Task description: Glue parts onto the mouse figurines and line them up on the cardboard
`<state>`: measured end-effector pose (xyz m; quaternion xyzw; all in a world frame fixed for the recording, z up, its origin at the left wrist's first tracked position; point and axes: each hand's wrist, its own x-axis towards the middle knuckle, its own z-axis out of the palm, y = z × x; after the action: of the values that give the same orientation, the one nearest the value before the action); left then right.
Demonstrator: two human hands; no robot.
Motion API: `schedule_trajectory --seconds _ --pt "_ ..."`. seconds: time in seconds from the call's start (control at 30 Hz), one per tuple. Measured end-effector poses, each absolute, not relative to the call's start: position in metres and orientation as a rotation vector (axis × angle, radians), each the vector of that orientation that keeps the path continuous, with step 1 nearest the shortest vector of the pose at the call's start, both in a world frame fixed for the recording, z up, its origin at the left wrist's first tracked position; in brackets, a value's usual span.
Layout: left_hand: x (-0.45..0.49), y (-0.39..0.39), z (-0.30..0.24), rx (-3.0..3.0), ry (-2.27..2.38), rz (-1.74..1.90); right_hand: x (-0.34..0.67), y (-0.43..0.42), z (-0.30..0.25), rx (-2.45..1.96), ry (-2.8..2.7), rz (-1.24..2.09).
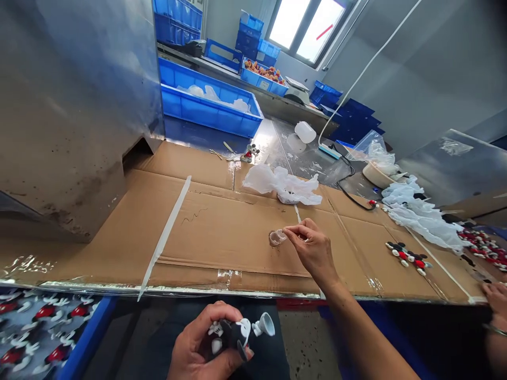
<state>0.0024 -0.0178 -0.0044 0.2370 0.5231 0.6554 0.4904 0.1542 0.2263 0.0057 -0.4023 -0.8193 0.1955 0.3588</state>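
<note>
My left hand (208, 343), low in the middle, is closed around a black and white mouse toy figurine (232, 335). A pale grey horn-shaped piece (264, 324) sticks out from the figurine on the right. Over the cardboard my right hand (311, 245) is closed in a pinch. Its fingertips are at the rim of a small clear cup (279, 236), which sits by a brown ring-shaped mark. What the pinch holds is hidden by the fingers. Behind the cup lies crumpled white plastic (285, 184).
Cardboard (222, 227) covers the bench. A metal housing (75, 105) stands left. A painted mouse figurine (250, 153) and a blue bin (209, 105) are behind. Small mouse figures (407, 257) lie right, near another person's hand (497, 298). A blue crate (83, 343) holds figure parts lower left.
</note>
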Motion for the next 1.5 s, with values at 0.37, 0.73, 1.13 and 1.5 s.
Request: schedule_trajectory --seconds 0.37,0.73,1.13,1.5 --pt "-0.003 -0.017 -0.006 0.799 1.162 1.717 0.151 0.226 0.006 -1.017 -2.147 0.428" --pt "0.002 -0.02 -0.011 0.637 1.283 1.635 0.162 0.217 0.025 -1.068 -2.039 0.525" --pt "0.004 -0.012 -0.016 1.146 1.163 1.803 0.165 0.095 0.07 -0.936 -1.861 1.225" --pt "0.004 -0.015 -0.01 1.624 1.21 1.78 0.167 0.063 0.05 -1.013 -1.798 1.528"
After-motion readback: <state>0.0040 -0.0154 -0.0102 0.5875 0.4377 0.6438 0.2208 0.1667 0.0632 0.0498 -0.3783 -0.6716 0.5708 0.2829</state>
